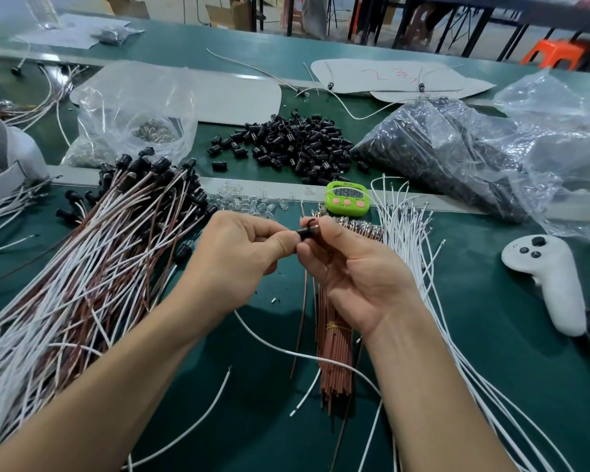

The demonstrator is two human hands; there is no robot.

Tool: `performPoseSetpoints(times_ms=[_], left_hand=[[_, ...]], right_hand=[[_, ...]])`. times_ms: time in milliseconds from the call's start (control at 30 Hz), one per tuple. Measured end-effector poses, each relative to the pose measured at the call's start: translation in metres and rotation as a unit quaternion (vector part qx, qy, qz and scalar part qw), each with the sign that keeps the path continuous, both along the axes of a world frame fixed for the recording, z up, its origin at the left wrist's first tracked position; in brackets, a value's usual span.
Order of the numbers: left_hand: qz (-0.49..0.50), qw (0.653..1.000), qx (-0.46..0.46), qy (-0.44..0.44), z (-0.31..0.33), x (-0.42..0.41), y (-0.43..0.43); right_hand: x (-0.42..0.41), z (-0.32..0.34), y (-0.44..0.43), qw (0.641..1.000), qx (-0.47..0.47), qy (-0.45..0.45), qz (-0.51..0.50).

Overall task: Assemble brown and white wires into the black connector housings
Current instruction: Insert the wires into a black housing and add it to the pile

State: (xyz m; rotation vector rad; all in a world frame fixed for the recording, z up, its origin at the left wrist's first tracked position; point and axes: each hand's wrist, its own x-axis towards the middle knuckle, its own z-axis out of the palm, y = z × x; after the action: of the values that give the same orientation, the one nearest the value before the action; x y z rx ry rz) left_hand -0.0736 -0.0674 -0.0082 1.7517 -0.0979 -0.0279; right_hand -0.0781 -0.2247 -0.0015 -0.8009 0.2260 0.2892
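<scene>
**Black housing in hand, plenty of stock left**

Both hands meet at the centre of the frame: the left hand (239, 247) and the right hand (351, 267) each pinch an end of one black connector housing (304, 233) above the green table (491, 352). A large heap of finished assemblies (99, 250) lies at the left, so the job looks well underway. Still unused are the banded brown wires (334, 352) at lower centre, the white wires (423, 250) at the right and the loose housings (286, 141) at upper centre. Much seems left.
</scene>
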Motion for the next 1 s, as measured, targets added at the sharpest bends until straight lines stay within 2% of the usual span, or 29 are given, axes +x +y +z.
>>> performPoseSetpoints(times_ms=[333, 467, 667, 733, 867, 1000], left_hand=[[-0.033, 0.999, 0.027, 0.002, -0.003, 0.001, 0.006], [-0.069, 0.991, 0.11, -0.041, -0.004, 0.003, 0.005], [0.016, 0.968, 0.227, -0.104, -0.008, 0.0, -0.002], [0.051, 0.968, 0.221, -0.108, -0.005, 0.0, -0.004], [0.072, 0.978, 0.182, -0.072, -0.003, 0.0, -0.003], [0.075, 0.984, 0.151, -0.06, 0.002, 0.0, -0.002]], right_hand=[[-0.003, -0.001, -0.006, 1.0, -0.002, 0.0, 0.028], [0.0, -0.002, -0.006, 0.998, -0.053, -0.015, 0.023], [0.003, -0.004, -0.005, 0.989, -0.128, -0.07, 0.006], [0.002, -0.004, -0.004, 0.985, -0.143, -0.098, 0.016], [0.001, -0.007, 0.003, 0.949, -0.276, -0.152, 0.002], [0.003, -0.007, 0.0, 0.946, -0.283, -0.158, -0.022]])
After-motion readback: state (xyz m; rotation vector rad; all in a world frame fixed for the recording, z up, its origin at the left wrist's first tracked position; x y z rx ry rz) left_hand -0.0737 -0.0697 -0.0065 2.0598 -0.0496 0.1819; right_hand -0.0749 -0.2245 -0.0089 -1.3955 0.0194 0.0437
